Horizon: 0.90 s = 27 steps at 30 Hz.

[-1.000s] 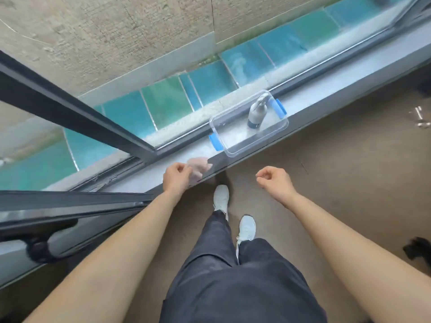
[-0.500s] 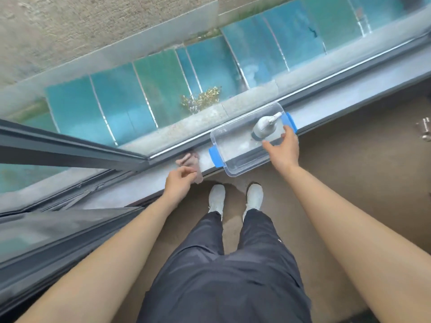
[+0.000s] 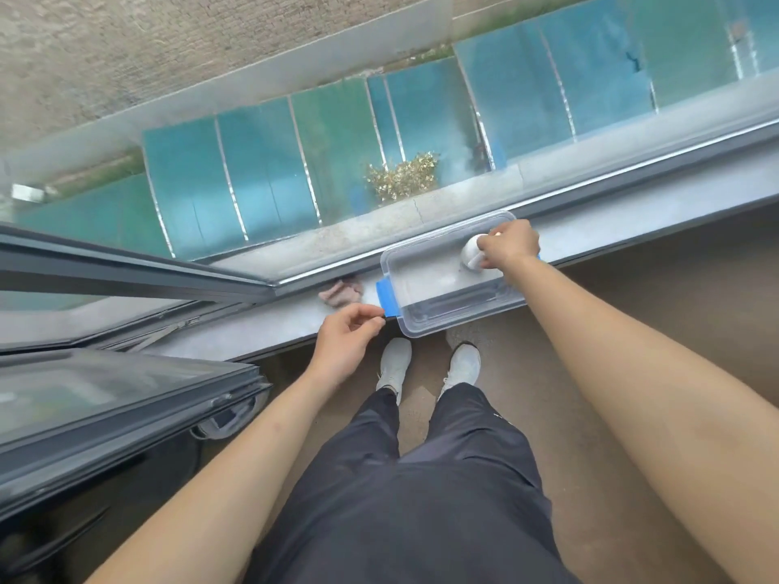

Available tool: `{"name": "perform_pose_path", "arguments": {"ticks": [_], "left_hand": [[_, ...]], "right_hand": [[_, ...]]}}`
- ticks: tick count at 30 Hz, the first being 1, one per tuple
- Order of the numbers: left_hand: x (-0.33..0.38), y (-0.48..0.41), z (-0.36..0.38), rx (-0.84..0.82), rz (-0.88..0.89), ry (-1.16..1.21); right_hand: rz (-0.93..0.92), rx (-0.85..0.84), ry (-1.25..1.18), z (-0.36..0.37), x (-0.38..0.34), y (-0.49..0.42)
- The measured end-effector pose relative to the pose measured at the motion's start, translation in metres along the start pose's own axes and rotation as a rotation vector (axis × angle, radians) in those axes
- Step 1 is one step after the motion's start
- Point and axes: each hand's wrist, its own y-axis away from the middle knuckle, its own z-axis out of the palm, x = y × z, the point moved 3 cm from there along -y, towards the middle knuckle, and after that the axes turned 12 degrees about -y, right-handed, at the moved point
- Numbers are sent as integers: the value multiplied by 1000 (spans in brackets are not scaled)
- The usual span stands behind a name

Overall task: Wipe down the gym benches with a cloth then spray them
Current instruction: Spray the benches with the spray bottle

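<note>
A windowsill (image 3: 269, 330) is seen from above, from a camera worn on a person's head. A clear plastic container (image 3: 421, 299) with a blue clip (image 3: 385, 298) at its left end is set on the sill, its near edge slightly overhanging. Inside the container, at its right end, a white spray bottle (image 3: 470, 255) is gripped around the top by the right hand (image 3: 510, 246), whose fingers are curled around it. A crumpled pinkish cloth (image 3: 340, 292) is laid on the sill just beside the container's left end, with no hand on it. The left hand (image 3: 347, 343) is held over the sill's near edge, below the cloth, with fingers loosely curled and nothing gripped; its fingertips are by the lower corner of the blue clip, and contact cannot be told. An open dark window frame (image 3: 126, 398) is seen at the left. Two pale shoes (image 3: 394, 362) and dark trousers (image 3: 421, 499) are seen below, on a brown floor (image 3: 653, 297).
</note>
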Motion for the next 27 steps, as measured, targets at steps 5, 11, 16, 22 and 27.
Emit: {"name": "perform_pose_path", "arguments": {"ticks": [5, 11, 16, 22, 27], "left_hand": [[36, -7, 5, 29, 40, -27], [93, -17, 24, -95, 292, -294], [140, -29, 45, -231, 649, -675], [159, -36, 53, -540, 743, -720], [159, -13, 63, -800, 810, -572]], "right_hand": [[-86, -172, 38, -46, 6, 13], [-328, -464, -1, -121, -13, 63], [-464, -564, 61, -173, -39, 121], [-494, -376, -9, -203, -32, 192], [-437, -62, -207, -210, 16, 235]]}}
